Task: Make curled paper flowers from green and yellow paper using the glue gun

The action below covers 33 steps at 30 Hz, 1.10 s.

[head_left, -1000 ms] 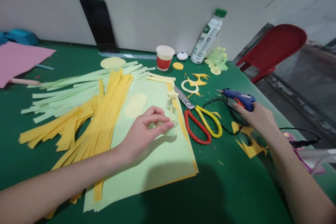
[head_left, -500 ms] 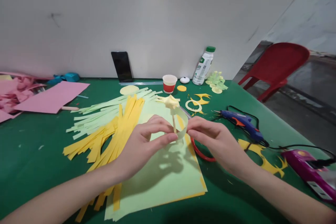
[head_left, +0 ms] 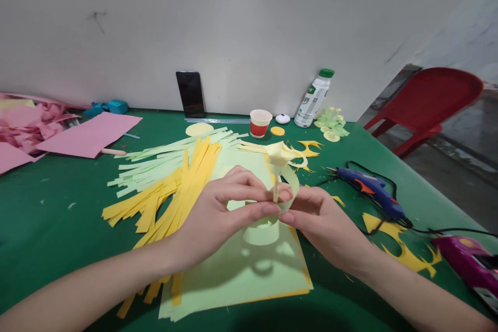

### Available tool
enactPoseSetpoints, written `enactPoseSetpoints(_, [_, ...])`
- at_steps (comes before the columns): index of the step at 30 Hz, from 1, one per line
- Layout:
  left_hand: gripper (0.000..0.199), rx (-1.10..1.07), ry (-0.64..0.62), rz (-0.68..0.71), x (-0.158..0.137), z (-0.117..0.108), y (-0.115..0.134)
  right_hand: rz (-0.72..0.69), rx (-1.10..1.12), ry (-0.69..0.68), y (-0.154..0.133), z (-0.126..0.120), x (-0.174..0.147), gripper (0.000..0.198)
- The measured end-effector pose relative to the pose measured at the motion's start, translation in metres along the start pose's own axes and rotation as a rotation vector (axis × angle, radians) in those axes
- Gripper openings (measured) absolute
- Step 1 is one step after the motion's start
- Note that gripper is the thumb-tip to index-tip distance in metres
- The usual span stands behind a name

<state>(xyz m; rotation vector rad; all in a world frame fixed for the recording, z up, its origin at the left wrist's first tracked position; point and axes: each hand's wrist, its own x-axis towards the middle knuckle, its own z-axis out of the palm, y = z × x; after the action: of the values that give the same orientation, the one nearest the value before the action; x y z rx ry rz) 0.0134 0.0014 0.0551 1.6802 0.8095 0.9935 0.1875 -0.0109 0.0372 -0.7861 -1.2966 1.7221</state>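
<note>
Head view, only one to go by. Landmark: the stack of flat pale-green paper sheets [head_left: 202,290] on the green counter [head_left: 58,249].

Work piece is held up over the right part of the stack: a pale-yellow folded paper blossom [head_left: 279,153] atop a thin, pale, straight stick [head_left: 276,189], with a narrow pale-green paper strip [head_left: 294,189] arching beside it. A lower pale-green paper curl [head_left: 261,236] hangs over the stack; cannot tell whether it is the same strip.

Left hand [head_left: 221,210], above the stack: thumb and fingers pinching the stick's lower part. Right hand [head_left: 327,220], over the stack's right edge: thumb and fingertips closed on the strip near the stick's foot.

Handling, my judgement: very light, almost no weight to steady it. Stick probably stiff enough to roll between fingertips; best taken low, well under the blossom, whose folds would crush easily. Strip looks soft and springy, liable to crease or uncurl; take it by the edges, close to the stick, with light tension. Dry matte paper, unlikely to slip.

Right of the stack: blue hot-glue gun with orange trigger [head_left: 368,187], tip best avoided.
</note>
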Motion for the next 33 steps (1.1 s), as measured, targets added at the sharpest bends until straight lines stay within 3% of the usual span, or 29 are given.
enactPoseSetpoints(6, [0.015,0.022,-0.004,-0.009,-0.002,0.000,0.000,0.057,0.004,0.006,0.000,0.001,0.002,0.013])
enactPoseSetpoints(17, [0.010,-0.055,0.005,0.013,-0.003,0.000,0.002,-0.064,-0.055,-0.117,0.004,-0.001,0.001,0.004])
enactPoseSetpoints(21, [0.008,-0.014,0.008,0.013,-0.003,0.000,0.004,-0.071,-0.020,-0.081,0.007,-0.002,0.002,0.007])
enactPoseSetpoints(28, [0.007,0.039,0.006,0.104,-0.003,0.001,0.005,-0.027,0.068,-0.034,0.011,-0.004,0.000,0.018])
enactPoseSetpoints(33, [0.013,0.074,0.059,0.183,-0.006,0.003,0.006,-0.102,0.039,-0.051,0.011,-0.003,0.000,0.016])
